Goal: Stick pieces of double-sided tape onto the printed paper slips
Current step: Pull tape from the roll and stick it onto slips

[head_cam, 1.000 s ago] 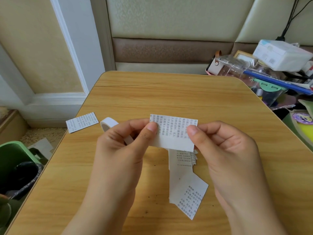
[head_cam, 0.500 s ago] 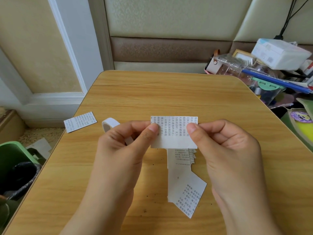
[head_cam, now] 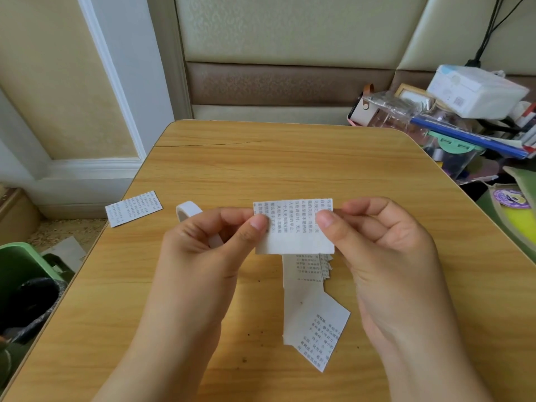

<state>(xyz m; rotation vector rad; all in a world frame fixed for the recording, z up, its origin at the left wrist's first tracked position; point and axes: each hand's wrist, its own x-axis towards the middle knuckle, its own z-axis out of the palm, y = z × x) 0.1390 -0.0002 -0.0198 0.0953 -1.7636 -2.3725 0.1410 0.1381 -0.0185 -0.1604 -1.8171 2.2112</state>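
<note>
I hold a printed paper slip (head_cam: 293,227) above the wooden table (head_cam: 290,163). My left hand (head_cam: 203,250) pinches its left edge between thumb and fingers. My right hand (head_cam: 385,245) pinches its right edge the same way. A white band, possibly tape, runs along the slip's lower part. The white roll of double-sided tape (head_cam: 189,210) lies on the table behind my left hand, partly hidden. A pile of several printed slips (head_cam: 313,303) lies below the held slip. One more slip (head_cam: 133,208) lies at the table's left edge.
A green bin with a black liner (head_cam: 26,285) stands on the floor at the left. Cluttered boxes, plastic containers and cables (head_cam: 452,117) crowd the right beyond the table edge. A padded wall panel is behind the table.
The held slip has levelled out slightly between my hands. Both pinches stay the same.
</note>
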